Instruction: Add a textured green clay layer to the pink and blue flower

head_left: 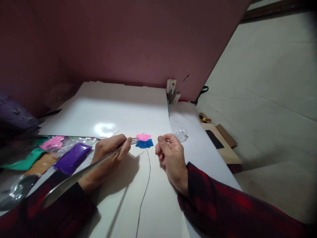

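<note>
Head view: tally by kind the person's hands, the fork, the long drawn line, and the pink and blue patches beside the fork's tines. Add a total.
Hands: 2 (left hand, right hand)
Fork: 1
Long drawn line: 1
Pink patch: 1
Blue patch: 1
Total: 6
</note>
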`<state>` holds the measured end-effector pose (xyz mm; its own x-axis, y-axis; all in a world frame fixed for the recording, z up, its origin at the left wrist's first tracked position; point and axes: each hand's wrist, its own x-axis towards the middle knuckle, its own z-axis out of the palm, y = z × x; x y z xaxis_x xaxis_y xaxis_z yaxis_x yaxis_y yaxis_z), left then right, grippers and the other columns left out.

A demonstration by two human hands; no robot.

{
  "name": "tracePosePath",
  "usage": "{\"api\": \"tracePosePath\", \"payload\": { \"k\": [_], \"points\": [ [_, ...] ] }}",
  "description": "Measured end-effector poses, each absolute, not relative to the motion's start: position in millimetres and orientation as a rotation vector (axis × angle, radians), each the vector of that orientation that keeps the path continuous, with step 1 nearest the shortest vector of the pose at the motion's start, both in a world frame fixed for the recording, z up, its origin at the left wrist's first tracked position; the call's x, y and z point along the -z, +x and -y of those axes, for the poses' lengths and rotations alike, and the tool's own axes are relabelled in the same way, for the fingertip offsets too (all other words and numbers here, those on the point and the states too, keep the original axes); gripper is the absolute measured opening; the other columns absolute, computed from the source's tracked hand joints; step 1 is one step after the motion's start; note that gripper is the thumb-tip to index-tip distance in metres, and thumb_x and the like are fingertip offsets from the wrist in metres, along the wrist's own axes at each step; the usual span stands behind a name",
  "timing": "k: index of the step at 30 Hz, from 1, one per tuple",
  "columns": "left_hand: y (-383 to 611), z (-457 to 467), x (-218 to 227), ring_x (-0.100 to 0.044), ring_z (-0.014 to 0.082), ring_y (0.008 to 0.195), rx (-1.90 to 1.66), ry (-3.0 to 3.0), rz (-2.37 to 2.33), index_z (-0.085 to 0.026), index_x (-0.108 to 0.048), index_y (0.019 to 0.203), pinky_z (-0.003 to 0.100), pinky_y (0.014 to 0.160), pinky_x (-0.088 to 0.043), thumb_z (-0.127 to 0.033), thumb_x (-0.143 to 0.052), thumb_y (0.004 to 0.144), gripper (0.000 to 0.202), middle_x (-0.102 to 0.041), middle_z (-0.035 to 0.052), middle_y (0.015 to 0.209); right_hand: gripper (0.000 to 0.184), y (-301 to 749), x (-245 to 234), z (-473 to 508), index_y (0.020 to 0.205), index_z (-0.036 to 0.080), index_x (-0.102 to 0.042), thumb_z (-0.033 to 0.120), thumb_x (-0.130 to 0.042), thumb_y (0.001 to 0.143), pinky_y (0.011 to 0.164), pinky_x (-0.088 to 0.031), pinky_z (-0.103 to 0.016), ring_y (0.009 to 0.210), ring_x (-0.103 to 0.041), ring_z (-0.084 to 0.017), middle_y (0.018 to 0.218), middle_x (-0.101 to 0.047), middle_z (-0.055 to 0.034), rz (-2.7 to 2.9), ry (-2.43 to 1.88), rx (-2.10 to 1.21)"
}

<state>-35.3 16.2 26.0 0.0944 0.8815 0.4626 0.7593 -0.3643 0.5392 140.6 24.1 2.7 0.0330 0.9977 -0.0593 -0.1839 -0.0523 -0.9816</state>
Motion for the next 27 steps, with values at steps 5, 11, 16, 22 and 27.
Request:
{"api": "tracePosePath", "payload": {
  "k": [5,11,16,22,27],
  "points": [
    [-36.6,-12.3,-26.3,-0.03,0.0075,0.045,-1.229,2.398,-1.539,-0.019,-0.036,0.055,0.024,0.047,-0.027,-0.017,-0.051,0.086,0.034,-0.029,-0.0062,0.052,0.017,144.1,-6.7,-9.4,0.083,0.022,-0.047,0.031,-0.043,0.096,0.044,-0.038,-0.019,0.047,-0.043,-0.007,0.061,-0.053,0.0054,1.341,-1.004,-0.915],
    [-34.6,-3.1,-13.1,-0.028,0.0069,0.043,-1.424,2.739,-1.253,-0.019,-0.038,0.053,0.024,0.043,-0.023,-0.005,-0.059,0.075,0.034,-0.032,-0.0069,0.048,0.009,144.7,-15.5,18.3,0.092,0.02,-0.057,0.027,-0.054,0.09,0.046,-0.04,-0.025,0.051,-0.054,-0.011,0.059,-0.062,0.005,2.126,-0.412,-0.205],
    [-30.1,6.1,-9.4,-0.028,0.009,0.043,-1.291,2.992,-1.282,-0.02,-0.037,0.05,0.028,0.043,-0.021,-0.007,-0.063,0.072,0.036,-0.033,-0.0061,0.046,0.018,141.6,-19.9,21.7,0.105,0.01,-0.06,0.016,-0.053,0.089,0.042,-0.033,-0.027,0.049,-0.052,-0.012,0.052,-0.058,0.0037,2.217,-0.324,0.17],
    [-25.5,8.5,-16.4,-0.032,0.0106,0.042,-1.282,3.129,-1.367,-0.02,-0.042,0.053,0.03,0.043,-0.023,-0.019,-0.068,0.075,0.034,-0.036,-0.0054,0.046,0.01,140.3,-24.3,31.1,0.087,0.009,-0.063,0.016,-0.056,0.088,0.041,-0.027,-0.028,0.046,-0.048,-0.01,0.051,-0.057,0.0025,2.111,-0.486,0.241],
    [-32.4,3.7,-11.6,-0.048,0.0114,0.047,-1.403,3.019,-1.425,-0.012,-0.058,0.092,0.025,0.045,-0.035,-0.024,-0.066,0.081,0.018,-0.052,-0.0031,0.056,0.027,144.6,-24.6,22.4,0.083,0.008,-0.062,0.014,-0.038,0.094,0.041,-0.024,-0.029,0.045,-0.046,-0.012,0.05,-0.054,-0.0004,2.121,-0.454,0.349]
  ]
}}
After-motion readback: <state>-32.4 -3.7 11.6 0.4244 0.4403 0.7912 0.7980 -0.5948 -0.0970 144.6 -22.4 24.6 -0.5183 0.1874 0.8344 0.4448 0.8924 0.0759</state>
